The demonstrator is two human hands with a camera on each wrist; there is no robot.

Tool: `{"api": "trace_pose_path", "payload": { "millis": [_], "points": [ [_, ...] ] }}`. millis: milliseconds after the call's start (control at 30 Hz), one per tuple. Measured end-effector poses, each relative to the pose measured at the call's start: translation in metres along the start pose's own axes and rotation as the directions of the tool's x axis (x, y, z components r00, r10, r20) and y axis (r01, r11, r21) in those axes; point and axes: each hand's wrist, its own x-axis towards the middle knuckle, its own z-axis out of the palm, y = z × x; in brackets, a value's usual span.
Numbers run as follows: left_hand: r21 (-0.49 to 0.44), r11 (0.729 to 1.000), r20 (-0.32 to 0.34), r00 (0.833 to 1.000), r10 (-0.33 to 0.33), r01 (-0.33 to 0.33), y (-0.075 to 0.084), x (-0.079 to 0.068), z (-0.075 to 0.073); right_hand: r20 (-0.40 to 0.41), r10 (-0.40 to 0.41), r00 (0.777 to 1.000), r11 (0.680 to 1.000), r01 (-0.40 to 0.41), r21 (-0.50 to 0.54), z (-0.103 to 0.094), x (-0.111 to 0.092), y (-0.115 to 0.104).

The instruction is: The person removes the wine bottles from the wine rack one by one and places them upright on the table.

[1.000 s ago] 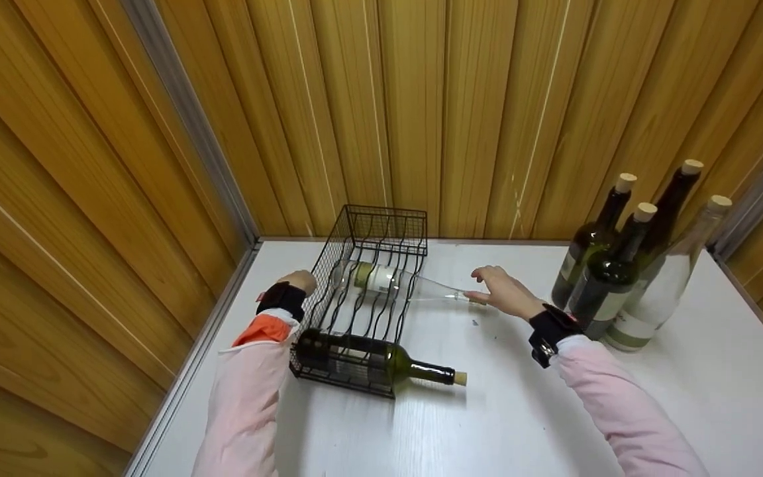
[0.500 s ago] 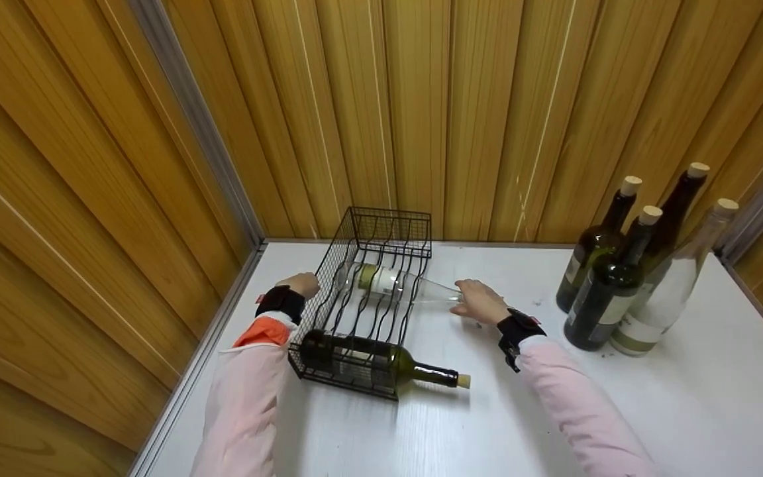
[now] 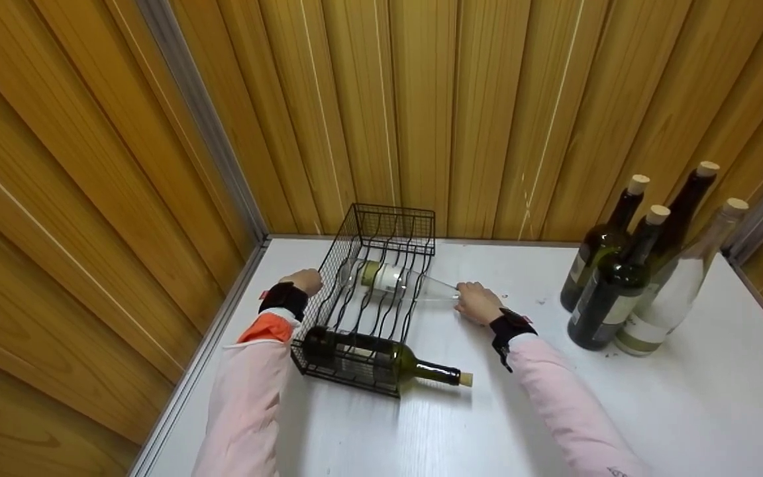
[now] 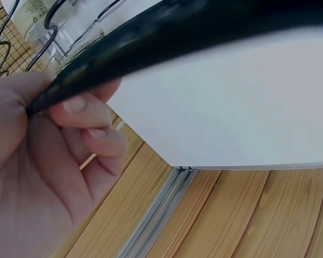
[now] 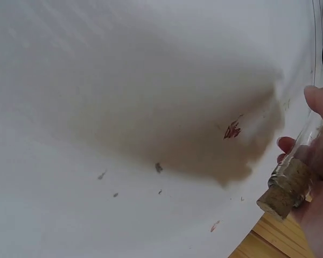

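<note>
Bottle neck (image 3: 444,292) within right grip (image 3: 479,303)

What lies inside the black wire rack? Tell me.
A clear bottle and a dark green bottle, lying on their sides, necks sticking out. Their undersides are hidden from view.

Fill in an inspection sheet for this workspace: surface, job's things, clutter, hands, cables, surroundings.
Surface: white table, dark specks, a reddish mark.
Job's things: clear bottle and green bottle, both corked, lie in a black wire rack, necks protruding.
Clutter: four corked bottles standing together on the right.
Hands: left hand pinches the rack's edge; right hand grips the clear bottle's neck.
Cables: nothing seen.
Surroundings: wood-look panels, metal corner strip.
</note>
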Motion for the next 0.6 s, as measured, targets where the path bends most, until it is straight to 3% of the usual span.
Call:
{"api": "trace_pose_path", "payload": {
  "millis": [133,333,600],
  "points": [
    [-0.006,1.0,-0.005,1.0,-0.022,0.022,0.0,0.004,0.004,-0.005,0.064,0.998,0.997,-0.064,0.035,0.004,-0.002,0.0],
    [-0.037,0.999,-0.026,1.0,-0.001,0.0,0.007,0.013,0.009,-0.021,0.138,0.99,0.99,-0.137,0.019,0.005,-0.01,0.007],
    [-0.037,0.998,-0.03,0.998,-0.049,0.048,0.019,0.022,0.009,-0.012,0.22,0.976,0.975,-0.219,0.046,-0.005,-0.018,0.023]
  ]
}}
